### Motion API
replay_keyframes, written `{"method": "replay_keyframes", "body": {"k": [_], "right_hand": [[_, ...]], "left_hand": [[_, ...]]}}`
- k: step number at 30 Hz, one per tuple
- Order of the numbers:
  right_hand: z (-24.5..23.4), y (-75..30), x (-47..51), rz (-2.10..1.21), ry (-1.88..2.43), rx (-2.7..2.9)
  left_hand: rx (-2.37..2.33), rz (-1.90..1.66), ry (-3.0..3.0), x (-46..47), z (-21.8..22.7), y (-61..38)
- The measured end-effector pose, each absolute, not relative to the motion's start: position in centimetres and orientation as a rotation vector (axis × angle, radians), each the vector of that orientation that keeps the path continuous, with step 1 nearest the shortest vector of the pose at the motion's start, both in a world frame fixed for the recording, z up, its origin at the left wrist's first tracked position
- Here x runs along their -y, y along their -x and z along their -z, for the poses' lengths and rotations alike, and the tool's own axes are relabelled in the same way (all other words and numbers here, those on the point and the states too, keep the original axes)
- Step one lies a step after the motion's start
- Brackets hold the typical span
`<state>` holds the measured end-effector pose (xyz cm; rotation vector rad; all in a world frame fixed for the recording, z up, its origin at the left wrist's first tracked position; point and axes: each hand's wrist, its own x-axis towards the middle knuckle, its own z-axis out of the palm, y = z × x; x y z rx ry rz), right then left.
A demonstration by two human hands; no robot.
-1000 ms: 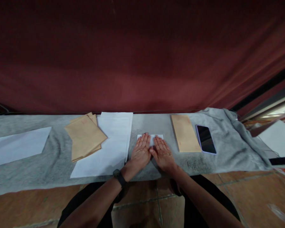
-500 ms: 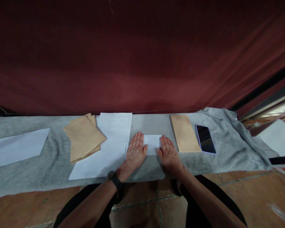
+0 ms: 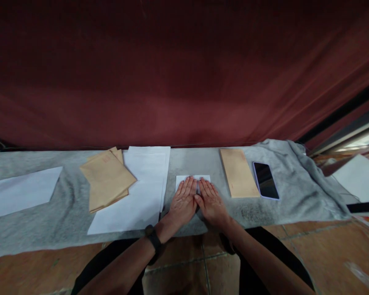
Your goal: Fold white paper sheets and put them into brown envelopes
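A small white piece of paper (image 3: 181,178), apparently folded, lies flat on the grey cloth in front of me. My left hand (image 3: 185,197) rests palm down across its middle, fingers stretched out. Beside it my right hand (image 3: 211,200) lies flat on the paper's right part, its thumb touching the left hand. Together they cover most of the sheet; only its far edge and left corner show. Larger white sheets (image 3: 147,184) lie just left of the left hand. To the right of the right hand is a stack of brown envelopes (image 3: 240,174).
More brown envelopes (image 3: 109,176) lie askew on the white sheets. A long white paper (image 3: 21,192) lies at far left. A phone (image 3: 266,180) sits right of the envelope stack. The grey cloth (image 3: 307,192) bunches up at the right end. A dark red curtain (image 3: 184,102) hangs behind.
Both hands have moved inward from the paper's two side edges to its middle, where they now almost meet. The left edge of the paper has come into view.
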<state>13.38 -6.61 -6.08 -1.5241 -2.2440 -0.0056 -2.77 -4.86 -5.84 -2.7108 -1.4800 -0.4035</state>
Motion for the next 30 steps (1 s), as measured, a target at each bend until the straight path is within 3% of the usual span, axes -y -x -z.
{"method": "replay_keyframes", "body": {"k": [30], "right_hand": [[6.7,-16.6,6.1,0.165,1.594,2.186]], "left_hand": [[1.686,0.436,2.599,3.9,4.7,3.8]]}}
